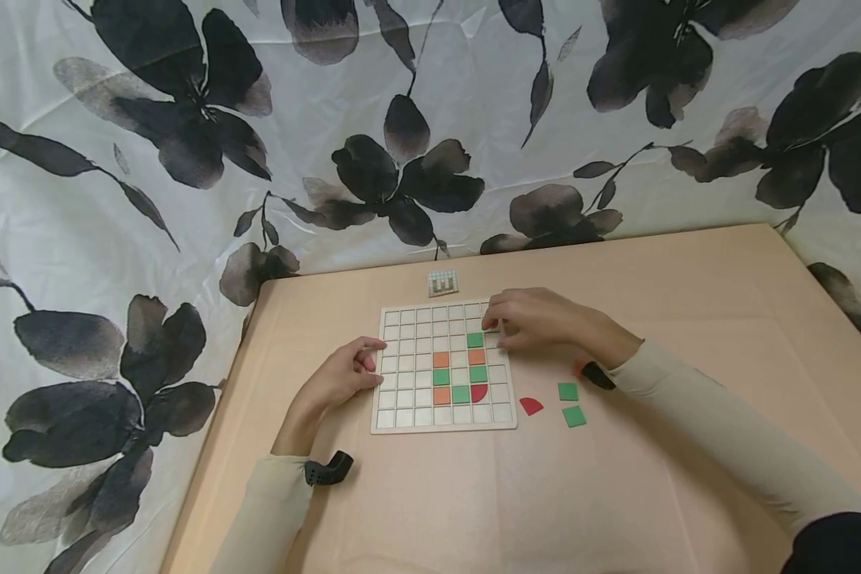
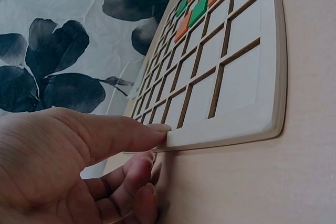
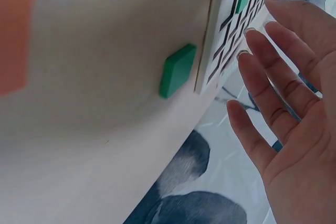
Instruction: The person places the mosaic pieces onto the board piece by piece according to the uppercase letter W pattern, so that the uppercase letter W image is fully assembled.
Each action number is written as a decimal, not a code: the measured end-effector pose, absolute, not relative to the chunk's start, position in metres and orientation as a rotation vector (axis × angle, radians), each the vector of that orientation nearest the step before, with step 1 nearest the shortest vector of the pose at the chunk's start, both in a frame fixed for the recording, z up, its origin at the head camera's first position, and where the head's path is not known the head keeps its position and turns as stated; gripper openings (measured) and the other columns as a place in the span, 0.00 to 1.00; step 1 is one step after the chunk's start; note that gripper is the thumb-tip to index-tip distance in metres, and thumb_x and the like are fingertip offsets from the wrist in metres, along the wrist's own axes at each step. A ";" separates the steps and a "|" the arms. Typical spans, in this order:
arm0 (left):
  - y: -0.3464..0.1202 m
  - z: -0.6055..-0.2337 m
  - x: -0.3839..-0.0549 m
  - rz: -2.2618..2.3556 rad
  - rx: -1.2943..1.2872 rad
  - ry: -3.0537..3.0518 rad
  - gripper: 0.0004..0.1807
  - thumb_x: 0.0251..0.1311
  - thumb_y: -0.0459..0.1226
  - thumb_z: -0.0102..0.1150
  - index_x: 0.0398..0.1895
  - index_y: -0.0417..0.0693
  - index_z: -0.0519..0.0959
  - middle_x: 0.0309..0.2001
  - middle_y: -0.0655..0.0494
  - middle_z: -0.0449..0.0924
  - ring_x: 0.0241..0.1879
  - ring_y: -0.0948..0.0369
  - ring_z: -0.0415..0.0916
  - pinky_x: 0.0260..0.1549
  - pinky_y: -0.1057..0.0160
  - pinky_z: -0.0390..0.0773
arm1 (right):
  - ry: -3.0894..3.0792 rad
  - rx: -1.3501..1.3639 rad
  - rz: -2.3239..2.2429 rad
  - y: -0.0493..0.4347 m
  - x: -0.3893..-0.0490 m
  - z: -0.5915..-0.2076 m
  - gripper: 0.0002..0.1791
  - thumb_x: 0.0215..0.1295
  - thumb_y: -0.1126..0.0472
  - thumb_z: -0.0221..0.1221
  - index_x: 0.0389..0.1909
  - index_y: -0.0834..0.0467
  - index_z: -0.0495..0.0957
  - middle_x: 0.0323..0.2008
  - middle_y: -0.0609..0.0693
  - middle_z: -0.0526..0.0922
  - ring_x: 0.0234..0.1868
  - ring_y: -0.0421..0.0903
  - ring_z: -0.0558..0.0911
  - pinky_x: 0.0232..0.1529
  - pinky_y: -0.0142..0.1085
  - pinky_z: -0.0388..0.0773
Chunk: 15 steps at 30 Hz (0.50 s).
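Observation:
A white gridded board (image 1: 402, 421) lies on the table, with several green and orange square tiles and one red rounded piece (image 1: 478, 392) in its cells. My left hand (image 1: 337, 375) steadies the board's left edge. Its thumb (image 2: 126, 132) presses on the rim, while other fingers curl beside the edge. Over the upper right corner of the board is my right hand (image 1: 534, 317), its fingers (image 3: 270, 98) spread and nothing seen between them. A loose green tile (image 3: 178, 71) lies on the table beside the board; in the head view the right hand hides it.
Right of the board lie a red quarter-round piece (image 1: 531, 406) and two green tiles (image 1: 568, 391). An orange piece (image 3: 13, 30) is close to the right wrist. Behind the board sits a small patterned card (image 1: 442, 283). Floral cloth (image 1: 294, 104) hangs along the table's back and left.

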<state>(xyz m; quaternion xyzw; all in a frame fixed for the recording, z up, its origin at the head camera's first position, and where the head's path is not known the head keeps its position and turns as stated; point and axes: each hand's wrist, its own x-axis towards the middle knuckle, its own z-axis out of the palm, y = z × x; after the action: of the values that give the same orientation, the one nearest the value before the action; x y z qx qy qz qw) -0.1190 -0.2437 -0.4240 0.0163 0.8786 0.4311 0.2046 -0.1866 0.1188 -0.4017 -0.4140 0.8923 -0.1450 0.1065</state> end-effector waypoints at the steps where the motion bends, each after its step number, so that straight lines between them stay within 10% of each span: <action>1: -0.244 -0.424 -0.119 1.204 0.044 2.448 0.31 0.58 0.25 0.68 0.66 0.45 0.73 0.37 0.47 0.71 0.33 0.56 0.67 0.27 0.66 0.68 | 2.627 -1.197 -0.429 0.121 -0.187 -0.402 0.17 0.60 0.55 0.69 0.50 0.51 0.85 0.46 0.42 0.82 0.43 0.41 0.76 0.47 0.39 0.75; 15: -0.243 -0.423 -0.119 1.217 0.048 2.444 0.31 0.58 0.25 0.68 0.66 0.45 0.73 0.37 0.47 0.71 0.32 0.56 0.67 0.26 0.67 0.68 | 2.700 -1.068 -0.458 0.155 -0.190 -0.410 0.20 0.56 0.53 0.74 0.50 0.51 0.86 0.43 0.43 0.81 0.44 0.43 0.76 0.50 0.42 0.76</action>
<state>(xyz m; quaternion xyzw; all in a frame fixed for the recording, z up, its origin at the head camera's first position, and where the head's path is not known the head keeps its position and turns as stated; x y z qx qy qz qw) -0.1190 -0.2432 -0.4232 0.0173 0.8762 0.4363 0.2040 -0.1896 0.1553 -0.4098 -0.3616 0.9138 -0.1550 0.1008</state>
